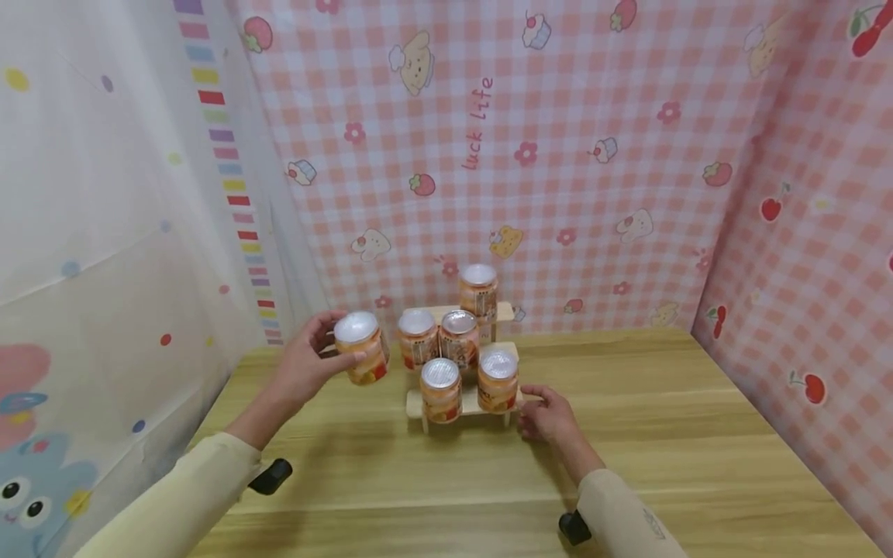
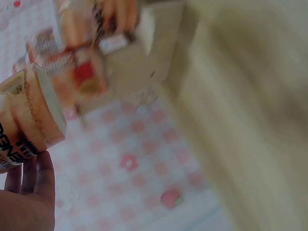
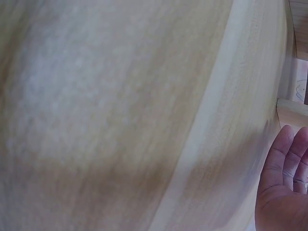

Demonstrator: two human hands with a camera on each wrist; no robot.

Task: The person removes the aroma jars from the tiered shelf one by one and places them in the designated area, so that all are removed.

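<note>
My left hand point(image 1: 312, 353) grips a can with an orange label point(image 1: 363, 353), thumb on the near side. That can point(image 2: 24, 115) is just left of a stepped wooden rack point(image 1: 415, 403), upright with a slight lean. Two cans stand on the rack's lowest step, a left one point(image 1: 441, 394) and a right one point(image 1: 498, 384). The middle step bears two more, side by side point(image 1: 417, 341). One can point(image 1: 478, 288) is at the right of the top step. My right hand point(image 1: 551, 418) is at the right end of the lowest step, its fingers point(image 3: 276, 156) extended close to the wood.
The rack stands on a wood-grain table point(image 1: 628, 442), near its back edge. A pink checked cloth point(image 1: 558, 194) hangs behind and along the right. A white dotted sheet point(image 1: 139, 232) hangs on the left. Black straps point(image 1: 270, 477) show at both wrists.
</note>
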